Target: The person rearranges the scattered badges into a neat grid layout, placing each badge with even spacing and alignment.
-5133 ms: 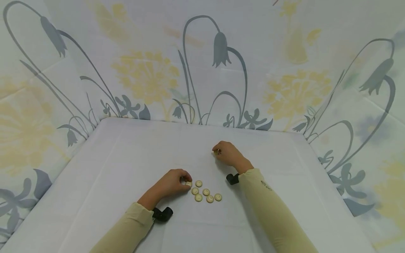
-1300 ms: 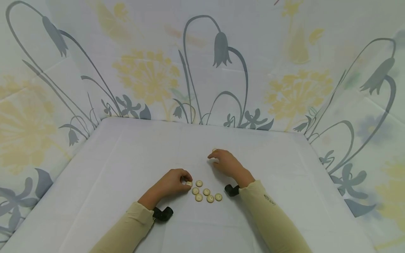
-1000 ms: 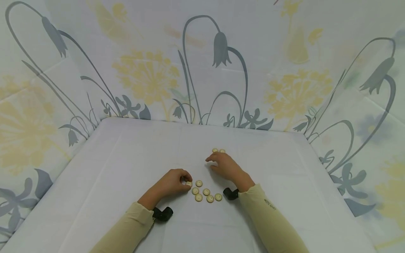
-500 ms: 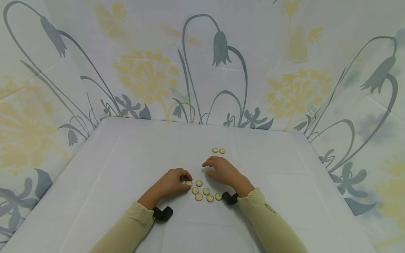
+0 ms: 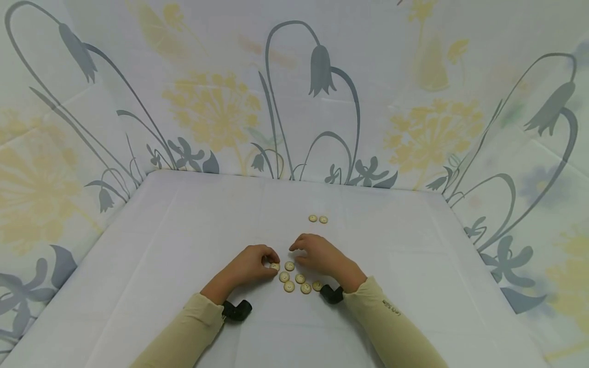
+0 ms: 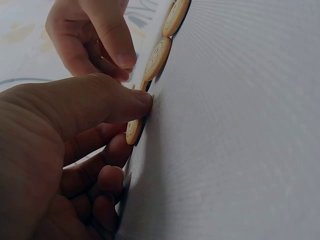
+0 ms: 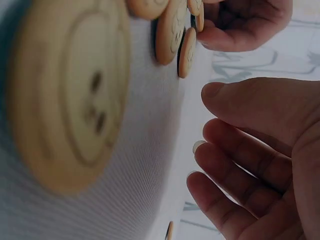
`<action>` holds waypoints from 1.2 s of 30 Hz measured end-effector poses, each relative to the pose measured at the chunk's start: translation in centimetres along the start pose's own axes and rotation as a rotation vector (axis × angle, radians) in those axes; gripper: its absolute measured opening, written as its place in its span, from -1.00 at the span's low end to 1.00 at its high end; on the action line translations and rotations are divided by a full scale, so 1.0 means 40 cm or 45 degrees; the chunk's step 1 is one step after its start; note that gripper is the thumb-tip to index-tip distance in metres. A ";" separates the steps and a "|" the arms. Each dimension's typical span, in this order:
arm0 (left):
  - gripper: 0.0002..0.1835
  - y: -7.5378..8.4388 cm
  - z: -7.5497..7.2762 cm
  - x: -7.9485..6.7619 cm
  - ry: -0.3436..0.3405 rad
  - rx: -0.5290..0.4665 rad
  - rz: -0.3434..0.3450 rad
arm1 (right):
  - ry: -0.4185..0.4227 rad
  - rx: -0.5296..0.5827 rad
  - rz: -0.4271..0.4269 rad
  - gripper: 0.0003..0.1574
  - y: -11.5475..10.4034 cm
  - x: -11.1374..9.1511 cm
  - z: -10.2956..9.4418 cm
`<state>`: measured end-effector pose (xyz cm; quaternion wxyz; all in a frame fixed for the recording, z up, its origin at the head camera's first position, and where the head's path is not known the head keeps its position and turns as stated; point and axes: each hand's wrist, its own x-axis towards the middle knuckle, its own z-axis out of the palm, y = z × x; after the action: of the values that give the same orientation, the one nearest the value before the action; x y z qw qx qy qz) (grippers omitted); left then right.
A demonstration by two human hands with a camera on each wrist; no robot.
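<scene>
Round tan buttons with two holes lie flat on the white cloth. At the left of the near group, my left hand pinches one button between thumb and fingers, at the cloth. Just beyond the group is my right hand, its fingers relaxed and apart, holding nothing. Its fingertips are above and beyond the rear button. Farther back two buttons lie side by side. In the right wrist view one large button sits close to the camera, and the thumb stands apart from the fingers.
Several more buttons lie loosely between the forearms. A black wrist camera on the right wrist partly overlaps the rightmost one. The cloth-covered table meets a flower-printed backdrop at its far edge.
My right hand, which gripped a button at the far spot earlier, has let go and moved back toward the near group, exposing two buttons there. My left hand has stayed in place.
</scene>
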<state>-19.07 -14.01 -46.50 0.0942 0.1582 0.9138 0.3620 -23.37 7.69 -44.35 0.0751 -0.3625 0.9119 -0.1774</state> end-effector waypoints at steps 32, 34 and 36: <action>-0.84 -0.003 -0.003 -0.001 0.001 -0.005 0.022 | -0.054 -0.054 -0.197 -0.72 -0.030 -0.008 0.015; -0.84 -0.002 -0.003 -0.002 0.000 -0.005 0.022 | -0.066 -0.066 -0.193 -0.70 -0.030 -0.007 0.016; -0.84 -0.001 -0.004 -0.003 0.001 -0.004 0.026 | -0.076 -0.083 -0.191 -0.69 -0.032 -0.006 0.015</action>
<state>-19.00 -14.19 -46.41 0.0903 0.1672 0.9116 0.3645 -22.22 6.84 -44.43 0.0769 -0.4371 0.8848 -0.1419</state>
